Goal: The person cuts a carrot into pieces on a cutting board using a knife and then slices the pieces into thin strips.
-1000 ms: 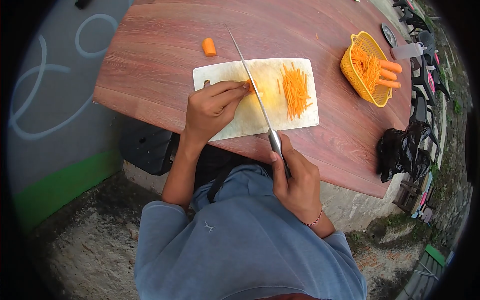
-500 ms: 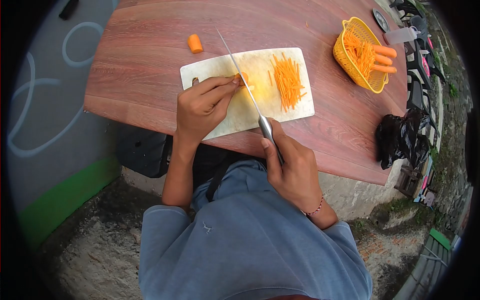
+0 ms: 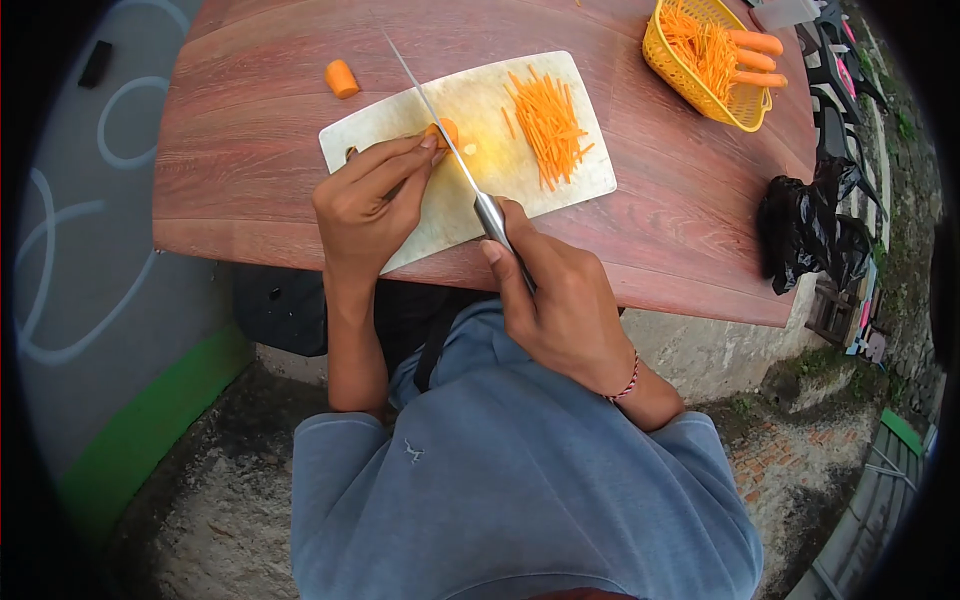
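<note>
My left hand (image 3: pixel 375 200) is closed, its fingertips pinching a piece of carrot (image 3: pixel 446 130) on the white cutting board (image 3: pixel 400 245). The fingers hide part of that piece. My right hand (image 3: pixel 560 295) is wrapped round the handle of a knife (image 3: pixel 490 215). Its long blade slants up and left across the board, right at the held carrot. Thin carrot strips (image 3: pixel 548 128) lie in a pile on the board's right side. Beyond the board's upper left edge, a carrot chunk (image 3: pixel 341 79) rests on the wooden table (image 3: pixel 240 130).
At the table's far right stands a yellow basket (image 3: pixel 700 92) with shredded carrot and several carrots (image 3: pixel 757 62). Behind it is a translucent bottle (image 3: pixel 785 12). A black plastic bag (image 3: pixel 815 225) hangs by the right edge. A dark bag (image 3: pixel 280 308) sits below the table's left front.
The camera view has shifted, so the table, board and basket appear higher and mostly further left. Both hands keep their grips on the carrot and the knife.
</note>
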The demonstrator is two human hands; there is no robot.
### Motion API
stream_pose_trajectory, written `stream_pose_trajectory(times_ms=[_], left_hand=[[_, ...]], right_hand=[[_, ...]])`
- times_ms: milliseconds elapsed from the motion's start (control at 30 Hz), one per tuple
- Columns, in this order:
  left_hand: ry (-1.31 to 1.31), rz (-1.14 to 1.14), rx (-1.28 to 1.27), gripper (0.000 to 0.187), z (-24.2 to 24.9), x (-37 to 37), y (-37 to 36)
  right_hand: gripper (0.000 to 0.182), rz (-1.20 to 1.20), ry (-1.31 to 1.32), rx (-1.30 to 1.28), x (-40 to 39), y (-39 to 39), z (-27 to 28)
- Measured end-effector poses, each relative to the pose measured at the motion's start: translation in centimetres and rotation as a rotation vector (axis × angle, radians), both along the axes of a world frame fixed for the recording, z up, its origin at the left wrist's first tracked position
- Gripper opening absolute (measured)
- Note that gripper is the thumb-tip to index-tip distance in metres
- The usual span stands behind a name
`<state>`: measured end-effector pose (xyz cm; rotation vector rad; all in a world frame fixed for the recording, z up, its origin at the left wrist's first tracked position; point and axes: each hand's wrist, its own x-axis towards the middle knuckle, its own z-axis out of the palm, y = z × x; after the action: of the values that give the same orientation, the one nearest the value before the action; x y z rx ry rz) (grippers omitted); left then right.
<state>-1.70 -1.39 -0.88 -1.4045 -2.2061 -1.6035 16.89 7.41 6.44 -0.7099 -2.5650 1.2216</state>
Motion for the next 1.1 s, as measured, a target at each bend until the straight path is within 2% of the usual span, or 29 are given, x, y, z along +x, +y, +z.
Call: stream_pose_trajectory(times_ms=[533, 667, 833, 1000, 1100], left_hand=[[0.018, 0.008, 0.001, 0.021, -0.4, 0.0, 0.2], [0.056, 0.117, 0.000, 0.020, 0.0, 0.2, 0.6], [0.164, 0.154, -0.055, 0.021, 0.2, -0.5, 0.6], [0.144, 0.153, -0.182, 0.025, 0.5, -1.0, 0.4], [0.156, 0.097, -0.174, 0.027, 0.9, -1.8, 0.4]], right_hand=[[0.043, -0.046, 0.076, 0.010, -2.9, 0.3, -2.6], [0.042, -0.055, 0.113, 0.015, -1.6, 0.0, -3.0], [0.042, -0.012, 0.141, -0.015, 0.8, 0.2, -1.8], [0.041, 0.016, 0.327, -0.089, 2.7, 0.7, 0.4], [0.042, -0.035, 0.279, -0.105, 4.0, 2.0, 1.7]])
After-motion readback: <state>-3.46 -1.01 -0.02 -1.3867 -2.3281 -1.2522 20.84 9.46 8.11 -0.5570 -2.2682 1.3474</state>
